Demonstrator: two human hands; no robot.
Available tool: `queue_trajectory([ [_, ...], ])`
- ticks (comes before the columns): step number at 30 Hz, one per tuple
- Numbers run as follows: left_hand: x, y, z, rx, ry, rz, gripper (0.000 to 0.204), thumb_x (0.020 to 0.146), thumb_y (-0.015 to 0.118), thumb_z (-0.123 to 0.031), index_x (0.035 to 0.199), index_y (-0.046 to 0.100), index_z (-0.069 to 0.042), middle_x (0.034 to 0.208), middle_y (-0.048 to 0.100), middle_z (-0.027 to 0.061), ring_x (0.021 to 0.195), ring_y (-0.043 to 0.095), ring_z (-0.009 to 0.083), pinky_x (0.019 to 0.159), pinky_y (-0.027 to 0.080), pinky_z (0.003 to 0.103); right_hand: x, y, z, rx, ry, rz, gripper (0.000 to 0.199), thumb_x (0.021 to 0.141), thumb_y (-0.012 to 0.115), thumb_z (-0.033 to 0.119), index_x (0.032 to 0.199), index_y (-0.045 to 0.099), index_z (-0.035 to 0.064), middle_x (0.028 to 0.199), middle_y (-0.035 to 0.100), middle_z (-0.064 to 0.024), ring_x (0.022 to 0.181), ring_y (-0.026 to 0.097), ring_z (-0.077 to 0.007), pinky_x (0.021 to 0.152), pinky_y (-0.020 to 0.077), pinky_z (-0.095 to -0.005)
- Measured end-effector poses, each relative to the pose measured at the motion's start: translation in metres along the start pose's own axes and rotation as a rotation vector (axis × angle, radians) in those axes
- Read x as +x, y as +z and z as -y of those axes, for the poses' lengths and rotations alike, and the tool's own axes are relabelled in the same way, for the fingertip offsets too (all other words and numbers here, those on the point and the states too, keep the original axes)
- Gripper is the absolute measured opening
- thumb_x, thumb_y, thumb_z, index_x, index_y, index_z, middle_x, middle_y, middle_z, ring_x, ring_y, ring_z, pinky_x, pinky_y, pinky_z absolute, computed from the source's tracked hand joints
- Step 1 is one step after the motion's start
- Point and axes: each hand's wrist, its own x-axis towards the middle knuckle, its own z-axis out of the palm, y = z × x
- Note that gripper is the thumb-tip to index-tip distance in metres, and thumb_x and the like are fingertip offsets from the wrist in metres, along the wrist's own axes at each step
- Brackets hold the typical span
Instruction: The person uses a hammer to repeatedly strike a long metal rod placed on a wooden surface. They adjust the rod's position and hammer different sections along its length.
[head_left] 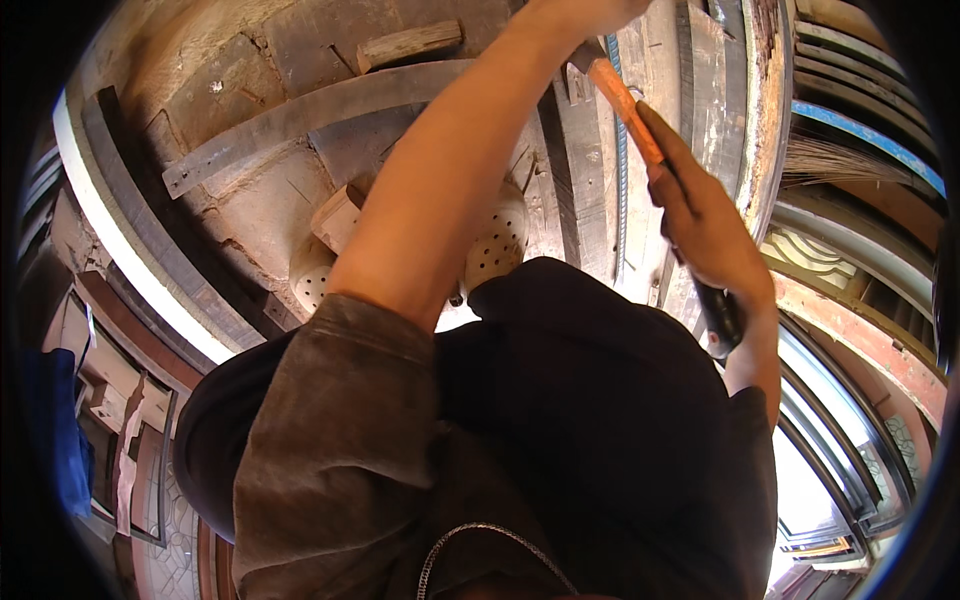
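My right hand (705, 225) is closed round the black grip of a hammer (622, 105). Its shaft is orange, and one finger lies stretched along it. The dark hammer head, partly hidden behind my left wrist, points up toward the top of the view. My left arm reaches far forward across the middle. Only part of my left hand (592, 12) shows at the top edge, its fingers cut off, so what it touches is out of sight. Close to both hands, weathered wooden planks (715, 110) run lengthwise, with a ribbed steel bar (622, 200) lying along them.
A curved-looking wooden strip (290, 122) crosses the floor at the left, with a short wood block (410, 45) beyond it. My perforated shoes (497, 240) are below me. Stacked boards (855, 70) and a broom (835, 160) stand right; a blue cloth (55, 430) hangs left.
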Motion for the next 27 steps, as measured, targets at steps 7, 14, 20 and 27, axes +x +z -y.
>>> queue_trajectory([
  [7, -0.006, 0.015, -0.003, -0.083, 0.228, -0.008, 0.020, 0.090, 0.057, -0.017, 0.092, 0.064, 0.002, 0.076, 0.063, 0.0275, 0.073, 0.063, 0.0454, 0.067, 0.050, 0.048, -0.010, 0.034, -0.023, 0.133, 0.076, -0.072, 0.051, 0.100, 0.039, 0.016, 0.150, 0.030, 0.0176, 0.061, 0.050, -0.0126, 0.051, 0.050, -0.0204, 0.057, 0.0429, -0.0364],
  [14, 0.017, 0.011, -0.011, 0.026, 0.289, 0.082, 0.017, 0.089, 0.057, -0.016, 0.092, 0.064, -0.001, 0.075, 0.063, 0.0252, 0.071, 0.063, 0.0439, 0.065, 0.051, 0.048, -0.004, 0.036, -0.015, 0.255, 0.064, -0.113, 0.050, 0.102, 0.040, 0.018, 0.151, 0.028, 0.0194, 0.068, 0.045, -0.0014, 0.049, 0.042, -0.0081, 0.047, 0.0382, -0.0254],
  [20, -0.001, 0.009, -0.014, -0.082, 0.235, 0.087, 0.017, 0.091, 0.057, -0.015, 0.095, 0.064, 0.000, 0.075, 0.063, 0.0248, 0.068, 0.063, 0.0424, 0.062, 0.050, 0.047, -0.008, 0.042, -0.017, 0.138, 0.137, -0.098, 0.053, 0.100, 0.041, 0.015, 0.151, 0.026, 0.0193, 0.068, 0.058, -0.0215, 0.057, 0.056, -0.0277, 0.061, 0.0450, -0.0394],
  [27, -0.025, 0.011, -0.027, -0.051, 0.179, 0.167, 0.019, 0.092, 0.057, -0.017, 0.098, 0.064, 0.000, 0.076, 0.064, 0.0257, 0.070, 0.065, 0.0409, 0.062, 0.050, 0.046, -0.026, 0.045, -0.023, 0.139, 0.128, -0.089, 0.052, 0.099, 0.041, 0.012, 0.149, 0.030, 0.0155, 0.073, 0.059, -0.0246, 0.064, 0.061, -0.0342, 0.067, 0.0469, -0.0405],
])
